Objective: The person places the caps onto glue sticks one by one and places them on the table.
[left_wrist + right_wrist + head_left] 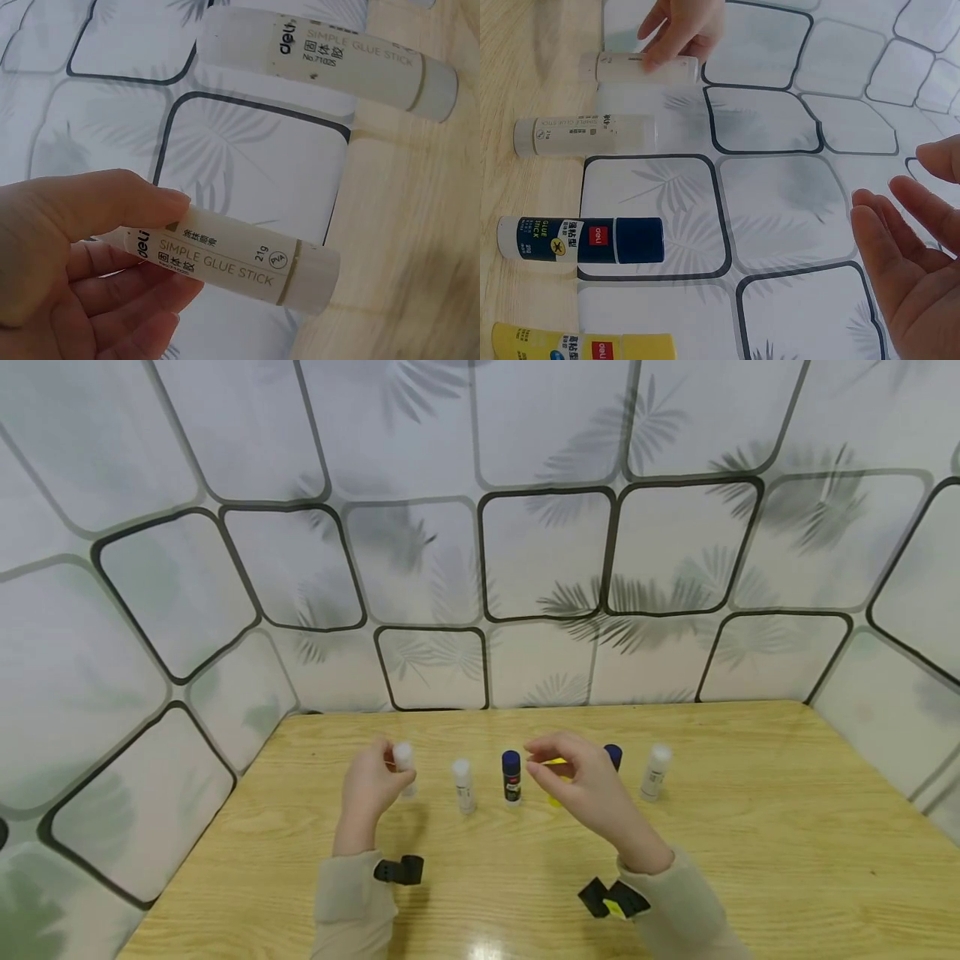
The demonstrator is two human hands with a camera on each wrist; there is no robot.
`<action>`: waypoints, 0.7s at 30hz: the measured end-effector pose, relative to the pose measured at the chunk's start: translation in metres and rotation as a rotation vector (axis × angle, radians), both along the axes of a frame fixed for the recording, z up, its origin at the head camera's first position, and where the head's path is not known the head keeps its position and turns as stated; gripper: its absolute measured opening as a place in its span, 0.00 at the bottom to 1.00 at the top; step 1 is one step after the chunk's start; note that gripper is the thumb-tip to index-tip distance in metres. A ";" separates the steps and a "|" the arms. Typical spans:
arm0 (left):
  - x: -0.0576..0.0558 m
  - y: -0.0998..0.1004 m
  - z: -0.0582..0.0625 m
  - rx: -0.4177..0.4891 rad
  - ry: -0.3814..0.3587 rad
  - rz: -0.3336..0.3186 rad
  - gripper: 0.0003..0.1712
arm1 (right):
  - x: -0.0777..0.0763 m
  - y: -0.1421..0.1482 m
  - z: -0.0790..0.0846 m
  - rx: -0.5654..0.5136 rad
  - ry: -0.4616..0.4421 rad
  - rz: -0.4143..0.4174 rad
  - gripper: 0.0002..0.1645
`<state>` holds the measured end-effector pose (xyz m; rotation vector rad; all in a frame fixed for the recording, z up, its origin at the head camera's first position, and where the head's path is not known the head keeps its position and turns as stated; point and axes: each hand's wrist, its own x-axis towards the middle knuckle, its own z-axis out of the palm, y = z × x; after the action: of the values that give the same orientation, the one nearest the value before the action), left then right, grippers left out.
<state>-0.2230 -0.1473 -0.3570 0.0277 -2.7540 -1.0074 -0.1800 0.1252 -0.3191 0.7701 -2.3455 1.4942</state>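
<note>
My left hand (369,785) pinches a white glue stick (232,259) between thumb and fingers at the left end of a row. That stick stands upright; its base looks to be at the tabletop. Beside it is a second white glue stick (463,787). Farther right stands a dark blue-capped glue stick (512,778). My right hand (588,785) hovers with thumb and fingers apart, holding nothing. In the head view it partly covers a yellow glue stick (585,346) and another blue-capped glue stick (613,755).
One more white glue stick (656,772) stands at the right end of the row. All are on a wooden table (495,893). A patterned cloth (547,552) with dark outlines and leaf prints rises behind the table and along its sides.
</note>
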 end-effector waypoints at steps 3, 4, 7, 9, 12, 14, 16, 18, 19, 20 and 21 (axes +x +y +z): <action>-0.001 -0.003 -0.004 -0.014 -0.033 0.002 0.14 | 0.000 0.000 -0.001 0.003 -0.002 0.000 0.12; -0.002 -0.004 -0.006 -0.019 -0.038 0.003 0.14 | -0.001 0.000 -0.001 0.004 0.001 0.001 0.12; -0.004 -0.006 -0.010 -0.046 -0.051 -0.001 0.13 | -0.001 0.000 -0.001 0.004 0.010 0.003 0.12; -0.005 -0.007 -0.012 -0.056 -0.061 -0.006 0.12 | -0.002 0.001 -0.002 0.004 0.011 0.006 0.11; -0.005 -0.008 -0.014 -0.066 -0.079 -0.013 0.11 | -0.002 0.001 -0.001 0.007 0.010 0.011 0.11; -0.005 -0.008 -0.015 -0.068 -0.090 -0.014 0.10 | -0.002 0.002 -0.001 0.010 0.009 0.012 0.11; -0.005 -0.007 -0.015 -0.073 -0.100 -0.019 0.11 | -0.002 0.002 -0.001 0.009 0.010 0.012 0.11; -0.005 -0.006 -0.015 -0.072 -0.112 -0.023 0.12 | -0.002 0.002 -0.001 0.007 0.007 0.013 0.11; -0.006 -0.006 -0.015 -0.072 -0.118 -0.025 0.12 | -0.002 0.002 -0.001 0.007 0.004 0.014 0.11; -0.006 -0.006 -0.015 -0.072 -0.123 -0.027 0.12 | -0.002 0.002 -0.001 0.005 0.001 0.014 0.11; -0.006 -0.005 -0.015 -0.070 -0.128 -0.030 0.12 | -0.002 0.002 -0.001 0.004 -0.002 0.016 0.11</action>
<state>-0.2286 -0.1526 -0.3720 0.0418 -2.9120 -0.9470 -0.1817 0.1275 -0.3196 0.7910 -2.3495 1.4977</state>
